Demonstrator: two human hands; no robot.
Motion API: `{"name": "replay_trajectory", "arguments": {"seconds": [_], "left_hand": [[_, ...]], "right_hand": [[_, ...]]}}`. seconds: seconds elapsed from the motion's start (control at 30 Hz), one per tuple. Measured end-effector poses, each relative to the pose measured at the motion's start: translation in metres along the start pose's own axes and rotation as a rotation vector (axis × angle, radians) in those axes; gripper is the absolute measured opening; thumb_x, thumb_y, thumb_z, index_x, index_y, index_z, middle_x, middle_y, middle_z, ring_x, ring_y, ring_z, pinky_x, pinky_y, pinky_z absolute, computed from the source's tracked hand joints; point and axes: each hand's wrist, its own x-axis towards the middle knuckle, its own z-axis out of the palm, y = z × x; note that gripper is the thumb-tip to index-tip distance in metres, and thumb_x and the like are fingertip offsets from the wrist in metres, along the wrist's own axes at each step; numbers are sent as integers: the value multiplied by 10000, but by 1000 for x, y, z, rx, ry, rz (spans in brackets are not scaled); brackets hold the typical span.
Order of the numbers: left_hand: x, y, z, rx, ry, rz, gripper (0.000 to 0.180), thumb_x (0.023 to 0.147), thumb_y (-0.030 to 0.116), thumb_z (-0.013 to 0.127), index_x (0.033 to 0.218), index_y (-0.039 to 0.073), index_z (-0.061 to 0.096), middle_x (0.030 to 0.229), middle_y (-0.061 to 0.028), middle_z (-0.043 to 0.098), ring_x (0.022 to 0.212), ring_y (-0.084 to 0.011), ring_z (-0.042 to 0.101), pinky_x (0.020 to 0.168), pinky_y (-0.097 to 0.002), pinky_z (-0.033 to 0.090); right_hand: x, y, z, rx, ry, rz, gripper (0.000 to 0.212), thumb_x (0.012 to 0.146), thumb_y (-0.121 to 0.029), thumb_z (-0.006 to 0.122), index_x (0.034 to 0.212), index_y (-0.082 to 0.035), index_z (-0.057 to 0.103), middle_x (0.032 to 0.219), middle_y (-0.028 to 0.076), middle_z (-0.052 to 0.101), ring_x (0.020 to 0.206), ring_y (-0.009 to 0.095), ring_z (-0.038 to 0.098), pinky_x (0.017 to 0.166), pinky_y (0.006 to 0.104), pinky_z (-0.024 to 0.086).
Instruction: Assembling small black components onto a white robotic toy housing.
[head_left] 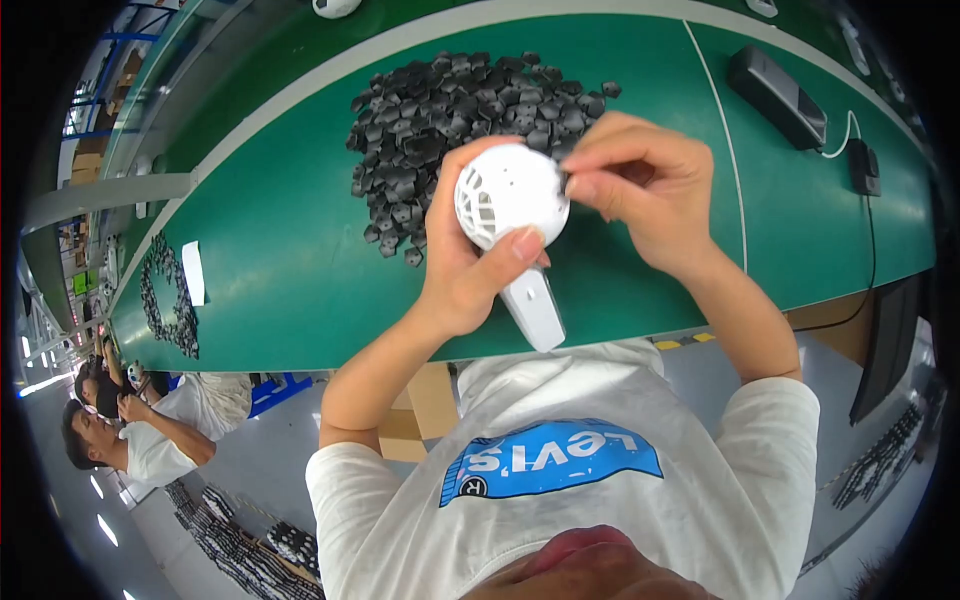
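Observation:
My left hand (pixel 462 285) is closed around a white plastic housing with a round, ball-like head (pixel 520 190) and a flat handle (pixel 535 312). Slotted openings show on the left side of the head, and small holes on its upper face. At the head's right edge, the thumb and fingers of my right hand (pixel 655 185) pinch a small black piece (pixel 564 182). Its shape is mostly hidden by the fingertips; it appears to touch the head. Just beyond both hands, a broad heap of black five-sided plastic pieces (pixel 420 130) lies on the green table.
A dark grey box-shaped device (pixel 778 95) sits at the far right, cabled to a black adapter (pixel 863 167). Leftward lie a ring of small dark parts (pixel 150 295) and a white paper strip (pixel 194 272). Another person (pixel 165 435) works farther left. A cardboard box (pixel 425 405) stands below the table edge.

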Motion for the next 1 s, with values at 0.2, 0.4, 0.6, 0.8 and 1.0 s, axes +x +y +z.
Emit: {"name": "replay_trajectory", "arguments": {"seconds": [0.2,0.4,0.6,0.8,1.0], "left_hand": [[3,-2,-8,-24,39,-22,618,830,236,694,1320,25,384,1043,-114,581,819,-154,622,607,-286,569],[0,-3,-4,-36,61,-32,599,840,243,694,1305,17,392,1035,-114,584,799,-154,625,600,-288,568],[0,-8,-8,-39,69,-54,625,839,248,698,1321,19,373,1040,-111,582,818,-153,621,607,-289,569],[1,-4,-3,4,23,21,692,819,257,720,1351,27,342,1062,-115,571,831,-154,616,630,-288,566],[-3,1,-2,11,-24,39,713,807,252,730,1360,35,336,1074,-117,569,834,-153,617,644,-283,562]], "right_hand": [[3,-2,3,-6,46,125,148,797,40,721,942,33,690,861,107,654,615,91,576,495,195,443],[0,3,-3,124,-39,226,108,808,25,719,910,27,684,860,98,650,608,94,570,491,199,448],[1,8,2,130,-7,238,102,809,26,718,901,29,676,859,107,650,586,94,553,477,198,437],[2,7,1,203,14,215,123,805,23,721,918,26,672,866,116,646,555,87,521,456,194,409],[4,1,-8,209,-114,239,134,794,2,743,916,16,687,851,89,651,561,63,518,449,184,381]]}}
